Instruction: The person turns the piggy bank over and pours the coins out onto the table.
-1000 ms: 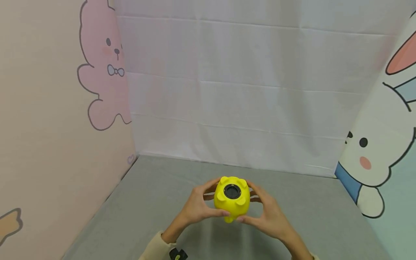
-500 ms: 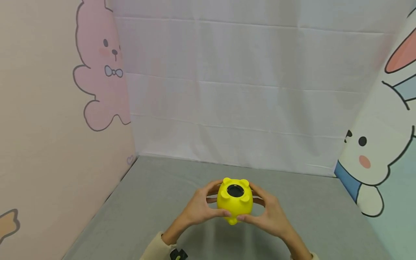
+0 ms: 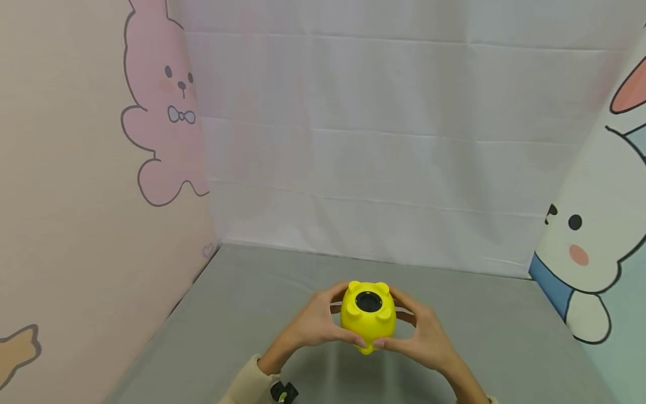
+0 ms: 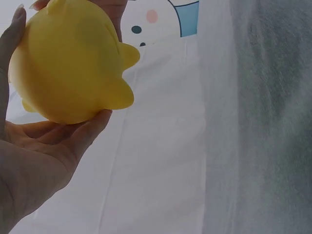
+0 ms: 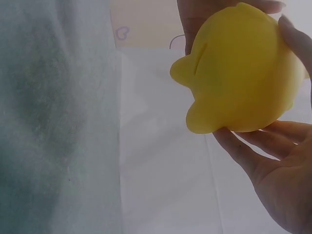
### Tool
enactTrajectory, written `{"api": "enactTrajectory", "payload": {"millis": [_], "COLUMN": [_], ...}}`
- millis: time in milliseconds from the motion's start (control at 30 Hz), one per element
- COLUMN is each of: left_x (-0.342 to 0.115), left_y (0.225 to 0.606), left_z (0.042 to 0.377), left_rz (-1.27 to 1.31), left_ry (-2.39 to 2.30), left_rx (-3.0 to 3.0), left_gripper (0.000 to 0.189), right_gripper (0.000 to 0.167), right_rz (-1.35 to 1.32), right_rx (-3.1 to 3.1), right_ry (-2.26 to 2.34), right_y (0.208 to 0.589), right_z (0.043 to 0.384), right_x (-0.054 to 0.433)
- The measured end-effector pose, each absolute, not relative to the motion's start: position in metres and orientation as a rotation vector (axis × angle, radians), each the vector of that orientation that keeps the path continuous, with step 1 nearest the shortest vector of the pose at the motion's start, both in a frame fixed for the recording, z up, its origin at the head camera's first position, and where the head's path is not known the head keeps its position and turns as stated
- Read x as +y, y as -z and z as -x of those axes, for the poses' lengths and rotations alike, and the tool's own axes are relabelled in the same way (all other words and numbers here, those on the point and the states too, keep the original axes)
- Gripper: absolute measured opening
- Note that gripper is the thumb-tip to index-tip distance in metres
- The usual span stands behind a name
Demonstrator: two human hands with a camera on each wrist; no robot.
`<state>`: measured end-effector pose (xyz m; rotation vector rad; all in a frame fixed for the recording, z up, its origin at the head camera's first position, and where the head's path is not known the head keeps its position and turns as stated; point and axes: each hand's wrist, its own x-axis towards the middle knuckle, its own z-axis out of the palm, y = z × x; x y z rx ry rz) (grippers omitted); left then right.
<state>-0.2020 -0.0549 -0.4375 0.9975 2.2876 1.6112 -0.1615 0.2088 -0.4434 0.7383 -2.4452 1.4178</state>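
A round yellow piggy bank is held up above the grey table, its stubby feet and the round black plug on its base facing up toward the head camera. My left hand grips its left side, thumb on the near face and fingers behind. My right hand grips the right side the same way, and the two thumb tips almost meet. In the right wrist view, a thin slit shows on the lower side of the bank, beside two rounded knobs. Some fingertips are hidden behind it.
The grey cloth-covered table reaches back to a white hanging sheet. A beige wall with a pink bear drawing stands at left, and one with a white rabbit drawing at right. A black device sits by the left cuff.
The bank has tilted slightly, so its black plug looks flatter and darker. Both hands keep their grip. The head view has shifted a little.
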Motion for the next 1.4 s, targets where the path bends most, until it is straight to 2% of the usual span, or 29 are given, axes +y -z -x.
{"api": "enactTrajectory", "payload": {"millis": [233, 400, 567, 967, 1133, 1400], "left_x": [-0.047, -0.044, -0.043, -0.040, -0.037, -0.030], "left_y": [0.443, 0.448, 0.447, 0.449, 0.452, 0.453], "left_z": [0.201, 0.200, 0.198, 0.196, 0.195, 0.193], "left_rz": [-1.005, -1.038, -1.047, -1.104, -1.118, -1.180], "left_ry": [-1.689, -1.725, -1.714, -1.709, -1.718, -1.730], "left_rx": [2.261, 2.275, 2.308, 2.314, 2.305, 2.289], "left_gripper": [0.085, 0.084, 0.081, 0.082, 0.080, 0.079], "right_gripper": [0.096, 0.087, 0.069, 0.013, 0.010, 0.016], "right_rz": [-0.751, -0.830, -0.861, -0.934, -1.018, -1.042], "right_rx": [-2.493, -2.512, -2.449, -2.492, -2.696, -2.944], "right_ry": [-1.366, -1.290, -1.212, -0.926, -0.852, -0.704], "right_y": [0.442, 0.431, 0.411, 0.366, 0.350, 0.339], "right_z": [0.159, 0.160, 0.161, 0.162, 0.163, 0.165], "right_x": [0.215, 0.222, 0.228, 0.221, 0.214, 0.200]}}
